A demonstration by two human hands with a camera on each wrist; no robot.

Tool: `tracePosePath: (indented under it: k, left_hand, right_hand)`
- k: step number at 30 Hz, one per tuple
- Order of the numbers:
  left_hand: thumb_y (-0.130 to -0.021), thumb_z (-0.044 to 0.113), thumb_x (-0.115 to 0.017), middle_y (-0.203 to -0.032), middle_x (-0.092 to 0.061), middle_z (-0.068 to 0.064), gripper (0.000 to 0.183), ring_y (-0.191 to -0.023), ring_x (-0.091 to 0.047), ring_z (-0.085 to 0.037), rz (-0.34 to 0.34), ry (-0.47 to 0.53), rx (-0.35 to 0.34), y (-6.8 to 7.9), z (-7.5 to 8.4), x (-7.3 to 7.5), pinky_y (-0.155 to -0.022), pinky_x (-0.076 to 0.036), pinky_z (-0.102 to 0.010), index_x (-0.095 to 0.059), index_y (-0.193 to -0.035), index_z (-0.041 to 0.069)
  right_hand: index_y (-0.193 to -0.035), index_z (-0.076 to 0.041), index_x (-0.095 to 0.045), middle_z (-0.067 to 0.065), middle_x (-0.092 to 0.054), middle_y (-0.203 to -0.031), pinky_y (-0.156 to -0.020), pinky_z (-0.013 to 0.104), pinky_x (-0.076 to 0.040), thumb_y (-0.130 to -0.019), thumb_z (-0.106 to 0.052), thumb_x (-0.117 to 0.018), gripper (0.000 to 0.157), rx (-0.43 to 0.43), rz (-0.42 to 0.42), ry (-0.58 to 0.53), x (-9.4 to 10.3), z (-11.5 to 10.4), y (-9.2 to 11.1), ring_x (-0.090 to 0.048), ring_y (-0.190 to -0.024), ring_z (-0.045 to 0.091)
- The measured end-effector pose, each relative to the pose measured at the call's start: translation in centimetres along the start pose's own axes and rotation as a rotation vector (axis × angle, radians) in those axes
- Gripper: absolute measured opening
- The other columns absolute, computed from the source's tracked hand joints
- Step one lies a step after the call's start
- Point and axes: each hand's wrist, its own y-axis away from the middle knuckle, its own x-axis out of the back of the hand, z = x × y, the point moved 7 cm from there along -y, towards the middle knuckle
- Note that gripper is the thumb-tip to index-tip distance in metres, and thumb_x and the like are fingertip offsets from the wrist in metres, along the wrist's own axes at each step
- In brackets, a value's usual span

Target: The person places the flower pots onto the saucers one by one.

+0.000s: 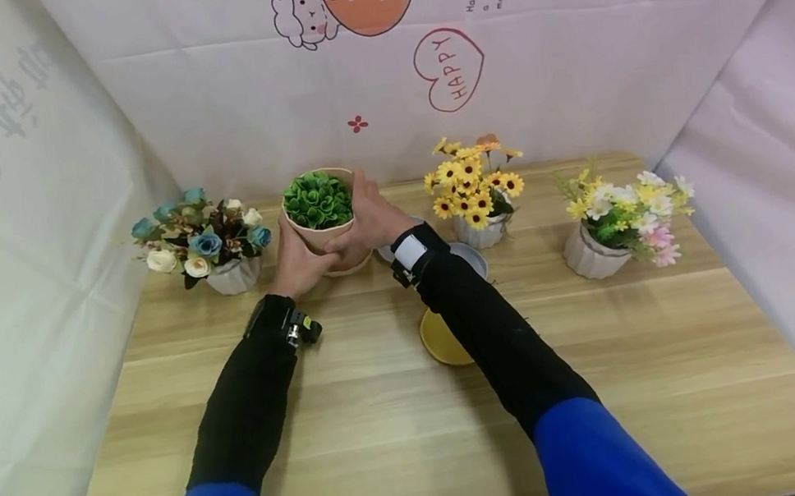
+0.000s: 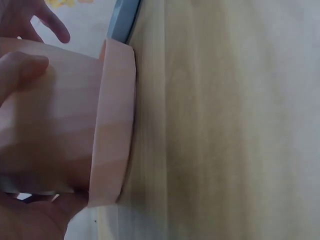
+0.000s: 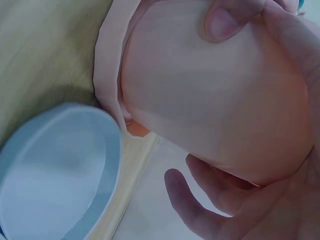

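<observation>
A peach flower pot (image 1: 313,237) with a leafy green plant (image 1: 318,200) stands at the back of the table, left of centre. My left hand (image 1: 300,261) grips its left side and my right hand (image 1: 373,216) its right side, thumbs on the near wall. Under the pot lies a matching peach saucer (image 2: 114,130). In the right wrist view the pot's base sits inside the saucer's raised rim, and a thumb presses the pot wall (image 3: 215,90). A pale blue-grey saucer (image 3: 55,170) lies close beside the peach one.
Another blue-grey saucer (image 1: 472,259) and a yellow saucer (image 1: 444,340) lie partly behind my right forearm. White pots hold blue and cream roses (image 1: 206,242) at left, yellow daisies (image 1: 471,189) right of centre and mixed flowers (image 1: 631,209) at right. A white printed cloth (image 1: 240,118) hangs behind.
</observation>
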Motion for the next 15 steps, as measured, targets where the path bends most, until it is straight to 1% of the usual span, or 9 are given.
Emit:
tracePosePath:
  k: [3,5,6,10,12,15]
  left_hand:
    - [-0.081,0.014,-0.088,-0.176,-0.014,-0.012,0.125,-0.162,-0.023,-0.028,-0.013,0.009,-0.011,-1.1,0.1,-0.1,-0.134,-0.024,-0.047,0.002,-0.168,0.019]
    - [-0.082,0.014,-0.088,-0.176,-0.014,-0.012,0.125,-0.162,-0.022,-0.027,-0.019,0.011,-0.016,-1.7,0.0,-0.1,-0.134,-0.024,-0.045,0.002,-0.168,0.019]
    - [-0.082,0.014,-0.088,-0.176,-0.014,-0.012,0.125,-0.162,-0.022,-0.027,-0.02,0.015,-0.016,-2.0,0.0,-0.2,-0.134,-0.024,-0.045,0.002,-0.168,0.019]
    - [-0.082,0.013,-0.088,-0.177,-0.013,-0.011,0.125,-0.163,-0.021,-0.026,-0.022,0.016,-0.015,-2.8,-0.3,-0.2,-0.135,-0.022,-0.043,0.003,-0.168,0.018]
    - [-0.083,0.014,-0.088,-0.177,-0.013,-0.01,0.125,-0.163,-0.021,-0.026,-0.022,0.02,-0.022,-3.1,-0.3,-0.2,-0.135,-0.022,-0.043,0.003,-0.168,0.019]
    - [-0.083,0.013,-0.088,-0.177,-0.014,-0.011,0.124,-0.163,-0.022,-0.027,-0.027,0.043,-0.042,-3.6,-0.2,-0.3,-0.135,-0.023,-0.045,0.002,-0.168,0.02]
  right_hand:
    - [-0.165,-0.002,0.014,0.031,-0.005,-0.173,-0.13,0.048,-0.033,-0.082,-0.048,-0.09,0.141,-0.025,0.017,0.03,0.5,0.5,-1.0,-0.019,-0.162,0.039]
    - [-0.165,-0.001,0.012,0.032,-0.009,-0.172,-0.13,0.048,-0.034,-0.081,-0.049,-0.091,0.141,-0.036,0.032,0.043,0.7,0.8,-1.5,-0.02,-0.162,0.039]
    - [-0.165,-0.001,0.012,0.032,-0.007,-0.172,-0.13,0.048,-0.033,-0.08,-0.05,-0.091,0.142,-0.043,0.034,0.047,0.8,0.9,-1.7,-0.018,-0.163,0.039]
    - [-0.166,-0.002,0.015,0.032,-0.005,-0.173,-0.13,0.049,-0.033,-0.08,-0.05,-0.091,0.144,-0.065,0.028,0.042,1.1,1.0,-2.2,-0.017,-0.163,0.041]
    - [-0.166,-0.003,0.017,0.032,-0.003,-0.174,-0.131,0.05,-0.032,-0.081,-0.049,-0.09,0.144,-0.074,0.022,0.037,1.2,1.1,-2.3,-0.015,-0.163,0.041]
    - [-0.166,-0.002,0.017,0.032,-0.004,-0.173,-0.131,0.05,-0.032,-0.083,-0.048,-0.09,0.143,-0.075,0.029,0.037,1.4,1.2,-2.7,-0.016,-0.163,0.041]
